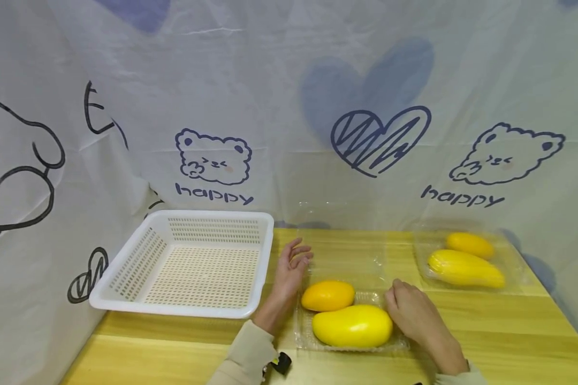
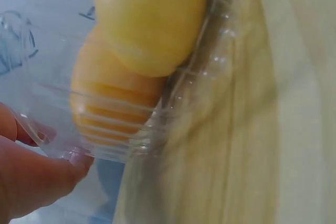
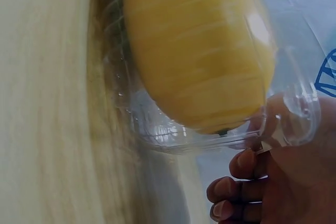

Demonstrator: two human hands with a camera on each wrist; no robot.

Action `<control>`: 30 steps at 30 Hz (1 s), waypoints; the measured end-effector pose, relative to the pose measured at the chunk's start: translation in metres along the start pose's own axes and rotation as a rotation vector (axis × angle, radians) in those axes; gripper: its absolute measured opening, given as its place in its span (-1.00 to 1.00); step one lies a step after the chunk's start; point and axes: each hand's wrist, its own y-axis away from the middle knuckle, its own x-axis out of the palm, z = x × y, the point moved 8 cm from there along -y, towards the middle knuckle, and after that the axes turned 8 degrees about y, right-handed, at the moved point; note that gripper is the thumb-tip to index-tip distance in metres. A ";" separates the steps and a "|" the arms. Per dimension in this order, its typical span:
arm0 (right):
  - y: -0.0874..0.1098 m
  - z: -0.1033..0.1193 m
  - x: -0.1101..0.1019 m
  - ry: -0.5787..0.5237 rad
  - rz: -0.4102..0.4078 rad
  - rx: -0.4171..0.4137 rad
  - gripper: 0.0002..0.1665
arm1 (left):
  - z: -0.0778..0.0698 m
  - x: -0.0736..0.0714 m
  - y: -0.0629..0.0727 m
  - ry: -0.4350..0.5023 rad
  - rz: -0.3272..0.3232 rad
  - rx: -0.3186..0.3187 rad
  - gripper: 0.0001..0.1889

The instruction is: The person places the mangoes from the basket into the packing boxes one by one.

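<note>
In the head view, a clear plastic box [image 1: 400,342] with its lid raised stands before me. It holds a smaller orange fruit [image 1: 328,295] and a larger, smooth yellow fruit [image 1: 352,326], both mango-shaped. My left hand [image 1: 289,270] is at the box's left side; the left wrist view shows its thumb [image 2: 47,174] and a finger at the clear plastic edge, one on each side. On the right side, my right hand [image 1: 414,313] grips the rim, its thumb over the plastic and the other fingers [image 3: 236,187] curled below. The yellow fruit shows a dark end in the right wrist view.
A white perforated basket [image 1: 268,251] stands on the left of the wooden table [image 1: 501,326]. Another clear box [image 1: 421,251], at the back right, holds a yellow fruit [image 1: 464,268] and an orange one [image 1: 469,245]. A printed cloth [image 1: 289,107] hangs behind.
</note>
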 end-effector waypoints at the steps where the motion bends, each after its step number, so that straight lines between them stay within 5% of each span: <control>1: 0.000 0.000 0.000 -0.005 -0.006 0.003 -0.67 | -0.003 0.000 0.000 -0.016 0.007 0.023 -0.51; 9: -0.002 0.000 0.007 -0.071 0.011 0.044 -0.67 | -0.028 0.007 0.005 -0.197 0.014 0.177 -0.57; 17: -0.012 -0.005 0.013 -0.144 -0.007 0.073 -0.67 | -0.046 0.012 0.011 -0.384 -0.020 0.247 -0.64; 23: -0.026 -0.007 0.009 -0.164 -0.020 0.081 -0.67 | -0.056 0.015 0.011 -0.484 -0.042 0.230 -0.66; 30: -0.038 -0.009 0.011 -0.200 -0.020 0.082 -0.63 | -0.058 0.013 0.020 -0.480 0.012 0.197 -0.62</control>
